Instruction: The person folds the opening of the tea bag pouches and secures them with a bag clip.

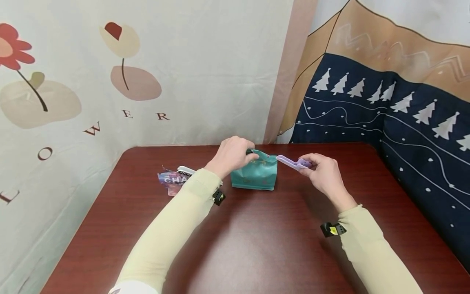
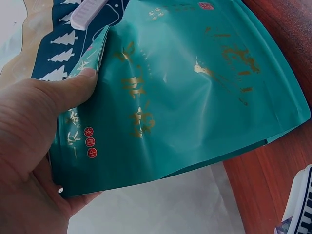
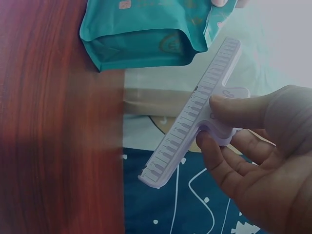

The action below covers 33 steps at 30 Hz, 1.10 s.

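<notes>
A teal foil bag with gold lettering stands upright toward the back of the table. My left hand grips its folded top edge, with the thumb lying over the fold in the left wrist view. To the right of the bag, my right hand pinches a lilac bag clip by its handle. In the right wrist view the clip has a long bar printed with a piano-key pattern. Its far end comes close to the bag's upper corner; whether they touch I cannot tell.
Left of the bag lie a purple-pink packet and a white clip with black key marks, both partly behind the left forearm. The brown table ends at fabric hangings at the back and right.
</notes>
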{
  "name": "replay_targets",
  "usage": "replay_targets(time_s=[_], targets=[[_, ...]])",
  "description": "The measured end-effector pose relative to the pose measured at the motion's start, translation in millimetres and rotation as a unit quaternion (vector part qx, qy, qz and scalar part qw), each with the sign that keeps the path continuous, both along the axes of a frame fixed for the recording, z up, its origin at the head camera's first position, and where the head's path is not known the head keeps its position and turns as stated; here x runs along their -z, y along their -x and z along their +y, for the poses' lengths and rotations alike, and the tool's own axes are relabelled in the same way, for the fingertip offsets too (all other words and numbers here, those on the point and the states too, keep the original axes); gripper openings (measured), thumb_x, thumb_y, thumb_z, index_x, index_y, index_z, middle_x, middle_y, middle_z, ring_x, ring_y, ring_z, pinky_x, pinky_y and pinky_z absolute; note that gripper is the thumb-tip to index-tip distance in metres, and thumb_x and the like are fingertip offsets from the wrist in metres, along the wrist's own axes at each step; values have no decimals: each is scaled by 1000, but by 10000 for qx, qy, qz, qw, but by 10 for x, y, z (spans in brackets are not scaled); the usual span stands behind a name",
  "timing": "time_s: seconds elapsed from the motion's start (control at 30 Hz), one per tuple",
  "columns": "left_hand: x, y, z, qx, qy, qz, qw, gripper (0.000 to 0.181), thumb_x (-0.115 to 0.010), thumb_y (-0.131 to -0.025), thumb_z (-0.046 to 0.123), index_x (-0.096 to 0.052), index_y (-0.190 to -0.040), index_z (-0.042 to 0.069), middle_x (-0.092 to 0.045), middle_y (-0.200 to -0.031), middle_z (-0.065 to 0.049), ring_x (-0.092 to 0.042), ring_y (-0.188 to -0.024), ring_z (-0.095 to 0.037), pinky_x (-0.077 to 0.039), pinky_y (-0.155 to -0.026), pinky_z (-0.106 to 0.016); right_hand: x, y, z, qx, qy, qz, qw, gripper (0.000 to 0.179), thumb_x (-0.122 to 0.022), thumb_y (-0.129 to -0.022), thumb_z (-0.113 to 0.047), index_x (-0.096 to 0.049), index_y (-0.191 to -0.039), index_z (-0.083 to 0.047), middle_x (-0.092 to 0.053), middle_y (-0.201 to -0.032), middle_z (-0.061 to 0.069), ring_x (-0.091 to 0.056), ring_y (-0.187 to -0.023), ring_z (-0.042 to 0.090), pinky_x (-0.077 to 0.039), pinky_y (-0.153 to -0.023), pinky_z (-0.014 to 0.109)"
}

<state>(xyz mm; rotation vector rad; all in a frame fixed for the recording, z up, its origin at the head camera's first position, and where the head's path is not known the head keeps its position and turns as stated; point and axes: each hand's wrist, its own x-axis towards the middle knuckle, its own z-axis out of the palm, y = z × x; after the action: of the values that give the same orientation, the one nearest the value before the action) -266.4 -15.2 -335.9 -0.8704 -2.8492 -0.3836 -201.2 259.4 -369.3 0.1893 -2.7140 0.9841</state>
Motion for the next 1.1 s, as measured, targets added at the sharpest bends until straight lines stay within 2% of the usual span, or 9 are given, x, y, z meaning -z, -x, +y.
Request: replay_targets(time_s=[0.23,0.4,0.9,1.1], targets=[[3,0,-5,35,12,58,10000,26,-74,-96,36,-70,-79,17,-63,-68,4,-57,-68,-15,-48,-60,-32,-21,40,-45,-36,-64,-71,9999,29,-80,-87,-1,-74,-116,-2,-73,-110,23,-67,-88,36,-59,-81,51],[11,-2,-6,42,8,67,10000,25,-74,-96,36,-71,-80,17,-64,-69,5,-57,-68,-15,-48,-59,-32,-25,68,-72,-80,-140,-133,9998,29,-80,-87,-2,-75,-116,-2,-74,-111,23,-67,-89,37,-59,-82,52],[15,8,-2,58,55,156,9998,23,-74,-96,37,-74,-84,18,-69,-74,4,-61,-71,-16,-51,-61,-34,-50,106,-83,-7,-374,65,9993,27,-80,-87,0,-76,-114,-2,-75,-107,22,-66,-87,37,-59,-78,53],[9,7,-1,90,31,164,9998,25,-74,-96,37,-71,-80,18,-65,-69,5,-59,-69,-15,-49,-60,-33,-45,117,-82,29,-413,89,9991,25,-81,-87,-2,-77,-112,-2,-75,-104,22,-66,-87,37,-58,-77,52]])
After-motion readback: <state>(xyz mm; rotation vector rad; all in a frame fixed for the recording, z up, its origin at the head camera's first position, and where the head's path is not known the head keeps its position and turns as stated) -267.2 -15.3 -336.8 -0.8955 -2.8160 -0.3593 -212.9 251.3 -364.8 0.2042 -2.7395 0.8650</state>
